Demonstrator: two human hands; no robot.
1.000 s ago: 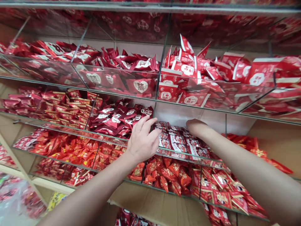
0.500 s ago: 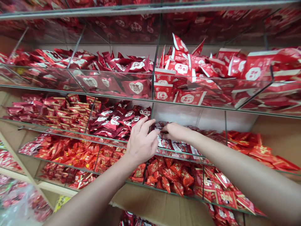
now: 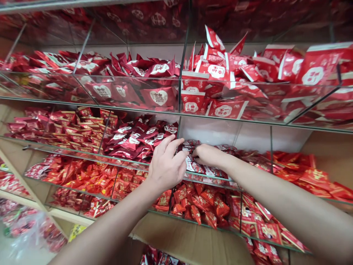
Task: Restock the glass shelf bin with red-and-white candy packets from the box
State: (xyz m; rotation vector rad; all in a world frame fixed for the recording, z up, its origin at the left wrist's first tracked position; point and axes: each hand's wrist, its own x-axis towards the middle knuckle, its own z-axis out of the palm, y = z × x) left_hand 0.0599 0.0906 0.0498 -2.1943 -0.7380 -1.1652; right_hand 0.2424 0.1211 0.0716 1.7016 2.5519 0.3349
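My left hand (image 3: 168,159) is open, its fingers stretched up and slightly apart, beside the divider of the middle shelf. It holds nothing that I can see. My right hand (image 3: 209,155) reaches into the compartment right of that divider, its fingers curled down among small dark red and white packets (image 3: 195,166). Those fingers look closed, but whatever is in them is hidden. Left of the divider, dark red packets (image 3: 135,138) with white labels are heaped close to my left fingertips.
Clear panels front the shelves. Red packets (image 3: 217,71) fill the shelf above; orange-red packets (image 3: 198,200) lie below. A cardboard box flap (image 3: 190,239) rises at the bottom, with dark packets (image 3: 162,257) beneath. Orange-red packets (image 3: 311,173) lie farther right, and plastic-wrapped goods (image 3: 30,228) sit lower left.
The view has shifted slightly, so the upper shelf sits a little higher. My right hand has moved slightly right over the small packets. My left hand is nearly unchanged.
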